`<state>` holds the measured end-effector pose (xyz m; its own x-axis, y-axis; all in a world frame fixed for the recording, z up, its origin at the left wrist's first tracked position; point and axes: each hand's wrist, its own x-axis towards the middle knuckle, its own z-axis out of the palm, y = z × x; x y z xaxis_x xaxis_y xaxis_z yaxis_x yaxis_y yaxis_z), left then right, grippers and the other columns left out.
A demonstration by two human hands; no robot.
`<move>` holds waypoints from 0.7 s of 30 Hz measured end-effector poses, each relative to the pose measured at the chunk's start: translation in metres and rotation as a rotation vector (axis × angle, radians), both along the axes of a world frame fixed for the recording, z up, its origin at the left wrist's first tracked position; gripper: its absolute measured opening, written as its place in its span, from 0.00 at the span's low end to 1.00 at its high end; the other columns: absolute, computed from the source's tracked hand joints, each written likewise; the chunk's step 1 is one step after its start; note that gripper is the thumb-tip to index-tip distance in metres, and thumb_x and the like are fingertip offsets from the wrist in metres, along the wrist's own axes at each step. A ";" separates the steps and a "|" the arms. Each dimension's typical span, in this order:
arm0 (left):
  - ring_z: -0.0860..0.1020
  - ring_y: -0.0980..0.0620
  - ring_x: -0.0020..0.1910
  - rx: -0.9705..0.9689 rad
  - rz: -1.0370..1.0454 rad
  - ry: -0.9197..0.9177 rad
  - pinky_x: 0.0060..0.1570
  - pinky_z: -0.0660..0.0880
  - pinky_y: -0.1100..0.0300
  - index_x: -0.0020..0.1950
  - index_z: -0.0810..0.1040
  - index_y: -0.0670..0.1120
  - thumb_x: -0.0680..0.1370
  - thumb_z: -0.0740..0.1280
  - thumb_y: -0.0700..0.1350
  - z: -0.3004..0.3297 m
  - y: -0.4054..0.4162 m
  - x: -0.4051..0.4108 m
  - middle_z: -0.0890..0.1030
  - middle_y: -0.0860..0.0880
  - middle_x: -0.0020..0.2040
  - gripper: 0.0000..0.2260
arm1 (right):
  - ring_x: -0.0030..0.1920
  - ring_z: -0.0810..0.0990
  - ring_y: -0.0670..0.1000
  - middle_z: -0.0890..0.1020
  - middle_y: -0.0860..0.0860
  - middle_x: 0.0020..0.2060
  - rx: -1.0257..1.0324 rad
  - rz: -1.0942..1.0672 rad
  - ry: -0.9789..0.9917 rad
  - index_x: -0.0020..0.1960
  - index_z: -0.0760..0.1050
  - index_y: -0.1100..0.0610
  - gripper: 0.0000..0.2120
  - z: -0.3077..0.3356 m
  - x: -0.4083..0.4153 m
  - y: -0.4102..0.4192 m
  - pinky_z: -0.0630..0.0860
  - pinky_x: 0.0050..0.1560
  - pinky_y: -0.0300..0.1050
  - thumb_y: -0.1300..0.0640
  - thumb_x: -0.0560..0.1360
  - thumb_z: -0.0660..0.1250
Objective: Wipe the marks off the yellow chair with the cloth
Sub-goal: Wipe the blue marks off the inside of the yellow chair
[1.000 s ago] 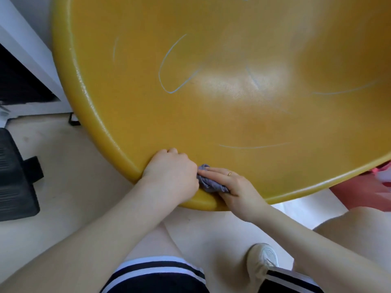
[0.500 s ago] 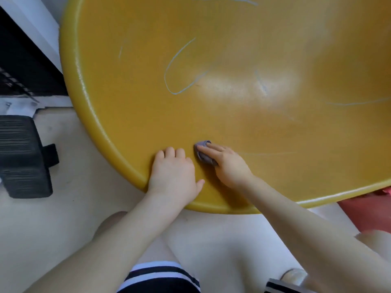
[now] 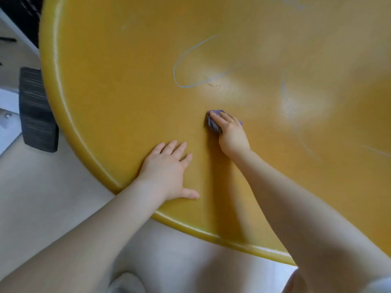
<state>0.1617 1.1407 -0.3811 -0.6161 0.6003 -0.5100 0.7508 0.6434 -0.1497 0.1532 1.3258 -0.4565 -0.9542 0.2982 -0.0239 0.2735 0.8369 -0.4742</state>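
The yellow chair (image 3: 118, 98) fills most of the view, its rounded rim curving from top left to bottom right. Pale blue marks cross the seat: a looping line (image 3: 179, 60) above centre, a fainter stroke (image 3: 283, 89) to the right. My right hand (image 3: 231, 134) presses a small crumpled purple cloth (image 3: 212, 123) flat on the seat, just below the loop. My left hand (image 3: 167, 170) lies palm down on the seat near the front rim, fingers spread, holding nothing.
A black ribbed object (image 3: 36, 111) stands on the pale floor (image 3: 42, 187) left of the chair. White furniture and a dark opening (image 3: 21, 15) sit at the top left. My knees and a white shoe (image 3: 127, 282) show below the rim.
My right hand has slid the cloth from the front rim up into the seat toward the loop. My left hand has opened from a grip on the rim to lie flat.
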 end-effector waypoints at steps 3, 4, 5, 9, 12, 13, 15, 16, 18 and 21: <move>0.41 0.49 0.76 -0.015 0.043 -0.001 0.73 0.43 0.53 0.77 0.46 0.52 0.69 0.57 0.72 -0.003 0.007 0.002 0.40 0.49 0.77 0.44 | 0.73 0.55 0.53 0.59 0.51 0.74 0.000 -0.004 -0.054 0.73 0.58 0.48 0.30 0.005 -0.014 0.018 0.56 0.69 0.46 0.70 0.75 0.51; 0.41 0.48 0.76 -0.026 0.053 -0.006 0.73 0.43 0.53 0.77 0.45 0.52 0.69 0.58 0.72 -0.003 0.008 0.002 0.40 0.49 0.77 0.44 | 0.73 0.55 0.53 0.59 0.52 0.74 -0.013 0.029 -0.063 0.73 0.58 0.48 0.31 0.006 -0.006 0.015 0.56 0.69 0.46 0.70 0.75 0.51; 0.41 0.48 0.76 -0.034 0.061 -0.010 0.73 0.43 0.53 0.77 0.45 0.52 0.69 0.58 0.72 -0.002 0.010 0.003 0.40 0.49 0.77 0.44 | 0.73 0.56 0.54 0.60 0.53 0.74 -0.035 0.076 -0.067 0.73 0.59 0.49 0.30 0.006 0.008 0.009 0.57 0.69 0.47 0.70 0.74 0.50; 0.41 0.49 0.76 -0.030 0.085 -0.013 0.73 0.42 0.54 0.77 0.45 0.52 0.69 0.59 0.71 -0.003 0.010 0.006 0.39 0.49 0.77 0.45 | 0.63 0.71 0.62 0.75 0.59 0.64 -0.126 0.328 0.003 0.66 0.72 0.54 0.31 0.010 0.101 -0.028 0.67 0.64 0.54 0.59 0.67 0.45; 0.39 0.49 0.76 -0.063 0.079 -0.027 0.73 0.41 0.53 0.77 0.43 0.52 0.69 0.58 0.72 -0.002 0.013 0.007 0.38 0.50 0.77 0.45 | 0.57 0.77 0.61 0.80 0.57 0.58 -0.146 0.427 0.022 0.63 0.74 0.53 0.31 0.015 0.152 -0.040 0.74 0.59 0.55 0.59 0.64 0.48; 0.39 0.49 0.76 -0.084 0.067 -0.033 0.73 0.41 0.53 0.77 0.42 0.52 0.68 0.58 0.72 -0.002 0.015 0.006 0.37 0.50 0.77 0.46 | 0.56 0.78 0.60 0.80 0.56 0.57 -0.157 0.444 0.031 0.62 0.75 0.53 0.31 0.017 0.156 -0.039 0.74 0.58 0.53 0.59 0.64 0.48; 0.38 0.48 0.75 -0.115 0.048 -0.046 0.73 0.40 0.53 0.77 0.41 0.52 0.68 0.58 0.73 -0.001 0.019 0.003 0.36 0.50 0.76 0.47 | 0.55 0.79 0.59 0.81 0.56 0.56 -0.202 0.444 0.046 0.61 0.76 0.54 0.29 0.016 0.149 -0.031 0.73 0.57 0.50 0.58 0.65 0.49; 0.38 0.48 0.75 -0.119 0.049 -0.049 0.73 0.40 0.53 0.77 0.40 0.52 0.67 0.58 0.73 -0.001 0.020 0.002 0.36 0.50 0.76 0.47 | 0.56 0.79 0.59 0.80 0.57 0.57 -0.208 0.432 0.056 0.61 0.76 0.55 0.28 0.014 0.139 -0.026 0.72 0.58 0.50 0.59 0.66 0.49; 0.38 0.49 0.75 -0.107 0.065 -0.043 0.73 0.40 0.53 0.77 0.41 0.52 0.68 0.59 0.72 -0.003 0.021 0.003 0.36 0.50 0.76 0.47 | 0.62 0.74 0.59 0.76 0.57 0.63 -0.141 0.384 0.059 0.65 0.73 0.54 0.26 0.008 0.110 -0.014 0.70 0.61 0.49 0.61 0.70 0.51; 0.39 0.49 0.76 -0.053 0.087 -0.017 0.73 0.40 0.53 0.77 0.42 0.51 0.68 0.58 0.72 -0.011 0.022 0.011 0.37 0.50 0.77 0.46 | 0.71 0.61 0.54 0.65 0.50 0.71 0.061 0.294 -0.003 0.72 0.62 0.48 0.26 -0.001 0.055 0.024 0.64 0.65 0.47 0.65 0.76 0.53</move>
<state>0.1730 1.1628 -0.3920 -0.6559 0.5165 -0.5505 0.6950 0.6978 -0.1734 0.2078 1.3499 -0.4572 -0.9998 0.0100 -0.0174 0.0164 0.9075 -0.4197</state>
